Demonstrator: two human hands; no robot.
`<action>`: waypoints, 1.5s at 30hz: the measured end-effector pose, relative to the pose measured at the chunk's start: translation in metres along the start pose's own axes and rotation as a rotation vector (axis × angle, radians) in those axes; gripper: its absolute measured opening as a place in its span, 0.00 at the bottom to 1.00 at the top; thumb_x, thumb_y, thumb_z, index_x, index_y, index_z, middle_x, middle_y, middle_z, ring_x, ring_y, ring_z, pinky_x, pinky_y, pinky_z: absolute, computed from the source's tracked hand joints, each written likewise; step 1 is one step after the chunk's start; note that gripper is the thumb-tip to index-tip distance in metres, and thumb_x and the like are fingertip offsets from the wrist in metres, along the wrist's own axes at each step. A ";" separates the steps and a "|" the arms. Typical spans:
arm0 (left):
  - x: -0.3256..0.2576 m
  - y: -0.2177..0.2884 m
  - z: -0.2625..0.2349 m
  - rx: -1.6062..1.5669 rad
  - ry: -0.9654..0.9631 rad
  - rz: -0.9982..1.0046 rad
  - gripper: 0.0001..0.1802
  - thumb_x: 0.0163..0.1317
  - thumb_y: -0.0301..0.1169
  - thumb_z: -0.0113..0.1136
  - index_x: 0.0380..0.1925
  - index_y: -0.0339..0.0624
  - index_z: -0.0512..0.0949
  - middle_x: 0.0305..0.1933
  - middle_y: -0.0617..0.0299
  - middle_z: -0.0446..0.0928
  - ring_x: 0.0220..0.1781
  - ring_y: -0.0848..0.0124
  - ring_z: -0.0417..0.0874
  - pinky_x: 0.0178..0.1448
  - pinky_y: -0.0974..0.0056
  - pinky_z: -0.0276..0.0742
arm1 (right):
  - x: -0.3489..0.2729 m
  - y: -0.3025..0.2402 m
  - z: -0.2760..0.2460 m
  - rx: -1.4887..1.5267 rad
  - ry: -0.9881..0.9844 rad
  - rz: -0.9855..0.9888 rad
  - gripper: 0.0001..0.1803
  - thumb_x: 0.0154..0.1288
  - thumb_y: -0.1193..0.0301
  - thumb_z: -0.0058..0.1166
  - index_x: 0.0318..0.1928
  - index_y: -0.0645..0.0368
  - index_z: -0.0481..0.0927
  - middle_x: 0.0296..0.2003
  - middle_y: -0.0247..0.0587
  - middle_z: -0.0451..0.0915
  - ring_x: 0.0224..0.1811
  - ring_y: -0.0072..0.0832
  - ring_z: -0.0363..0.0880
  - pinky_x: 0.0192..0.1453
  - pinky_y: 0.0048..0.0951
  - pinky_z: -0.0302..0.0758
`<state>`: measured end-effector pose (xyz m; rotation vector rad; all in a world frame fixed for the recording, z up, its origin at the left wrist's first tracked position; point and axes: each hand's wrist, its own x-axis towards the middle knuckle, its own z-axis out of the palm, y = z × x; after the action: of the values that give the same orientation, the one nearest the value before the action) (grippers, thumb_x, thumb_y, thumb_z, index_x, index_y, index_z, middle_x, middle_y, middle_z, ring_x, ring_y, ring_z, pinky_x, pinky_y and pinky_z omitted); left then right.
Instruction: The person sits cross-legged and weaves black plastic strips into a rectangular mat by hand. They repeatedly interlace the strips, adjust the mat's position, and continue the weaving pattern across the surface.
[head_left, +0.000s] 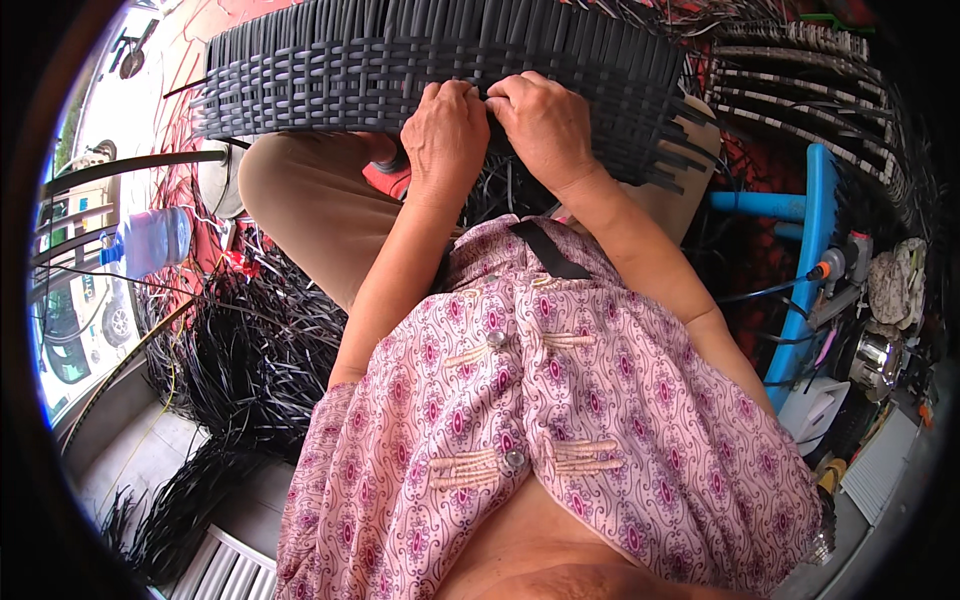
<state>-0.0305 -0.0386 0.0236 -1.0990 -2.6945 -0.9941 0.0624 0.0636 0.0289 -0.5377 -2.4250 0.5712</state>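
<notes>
Reddish flooring (178,78) shows on the far left, behind a seated person whose work fills the middle. Across the knees, as it seems from where I stand, lies a curved, dark grey wicker panel (310,85), its long axis running left to right, roughly square to the forearms. A heap of loose black strips (250,340) spreads on the left, and a blue plastic frame (820,220), perhaps a stool, stands on the right. Both hands meet the panel's woven band near its middle, so its bulk lies just beyond them. Neither is clearly closer to it; the left hand (447,138) faces the longer leftward stretch, the right hand (543,125) the end where unwoven strand tips (672,165) stick out. Fingers are curled, fingertips almost together; whether they pinch a strand, I cannot tell.
</notes>
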 end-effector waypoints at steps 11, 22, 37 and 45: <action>-0.003 -0.017 0.000 -0.303 0.079 -0.034 0.09 0.63 0.29 0.68 0.40 0.35 0.86 0.37 0.55 0.85 0.32 0.67 0.88 0.42 0.63 0.83 | 0.005 -0.004 0.007 -0.114 0.031 -0.075 0.06 0.60 0.69 0.67 0.34 0.55 0.83 0.32 0.38 0.83 0.37 0.38 0.86 0.41 0.38 0.82; 0.014 -0.037 -0.020 -0.156 0.076 -0.133 0.11 0.65 0.37 0.63 0.35 0.41 0.83 0.40 0.52 0.84 0.47 0.52 0.85 0.53 0.51 0.78 | 0.012 -0.011 -0.010 -0.026 -0.083 -0.131 0.22 0.50 0.71 0.74 0.47 0.56 0.81 0.38 0.41 0.83 0.45 0.40 0.84 0.52 0.39 0.81; 0.017 -0.013 -0.115 -0.767 0.047 -0.219 0.10 0.68 0.33 0.66 0.40 0.37 0.84 0.30 0.68 0.79 0.29 0.79 0.80 0.26 0.72 0.77 | 0.058 -0.041 -0.001 0.866 -0.223 0.002 0.10 0.70 0.67 0.64 0.43 0.62 0.89 0.32 0.36 0.89 0.33 0.18 0.85 0.41 0.24 0.82; 0.015 -0.056 -0.040 -0.023 0.023 -0.026 0.14 0.60 0.43 0.69 0.38 0.46 0.88 0.40 0.56 0.86 0.44 0.55 0.87 0.49 0.53 0.81 | 0.036 -0.011 -0.007 0.802 -0.164 0.300 0.11 0.70 0.65 0.63 0.40 0.62 0.88 0.26 0.29 0.84 0.28 0.14 0.80 0.36 0.20 0.79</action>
<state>-0.0843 -0.0829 0.0289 -1.0517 -2.6927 -1.0383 0.0367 0.0742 0.0560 -0.5052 -2.0135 1.6593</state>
